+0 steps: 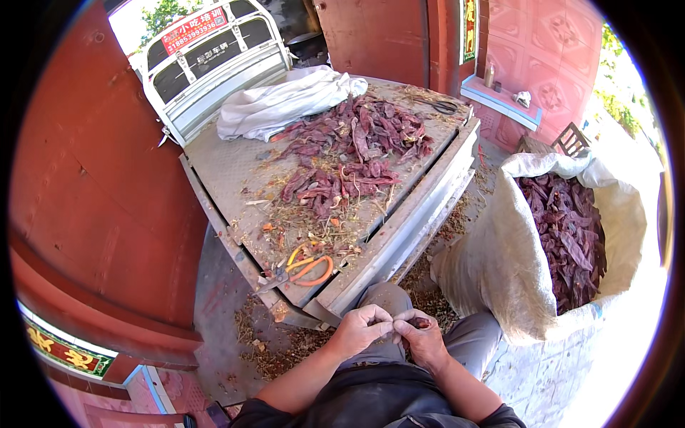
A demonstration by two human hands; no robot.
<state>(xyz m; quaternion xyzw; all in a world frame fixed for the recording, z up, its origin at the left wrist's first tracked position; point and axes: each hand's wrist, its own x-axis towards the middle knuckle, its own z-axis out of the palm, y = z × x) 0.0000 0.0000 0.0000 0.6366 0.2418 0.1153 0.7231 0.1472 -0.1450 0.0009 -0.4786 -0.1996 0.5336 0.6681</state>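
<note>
A: Surface?
B: Flat truck bed (232, 167), grey metal, dusty. Stems and scraps (325, 230) over the near half. Dried peppers (378, 132) heaped mid-bed, crumpled white sack (289, 103) behind them toward the cab (171, 107). Scissors with orange and yellow handles (307, 269) at the near corner, dark scissors (445, 108) near the far right corner.
A: Room?
B: Red panels (107, 164) on the left, pink tiled wall (549, 43) at right with a small ledge (499, 100). Debris on the floor (217, 282) too. Big woven sack (492, 264) stands right of the bed, mouth wide, more dried peppers (567, 239) inside.
A: Writing?
B: Red sign (194, 30), white characters, high on the cab. More white characters on the dark glass (217, 51) below. Gold characters on a panel (68, 349) lower left, similar upright strip (469, 30) upper right.
A: Grip?
B: Right hand (422, 339): grip clenched on a small dark red piece (422, 323), above the lap (374, 357). Left hand (365, 329): grip pinched, beside the right thumb; can't tell what's between.
</note>
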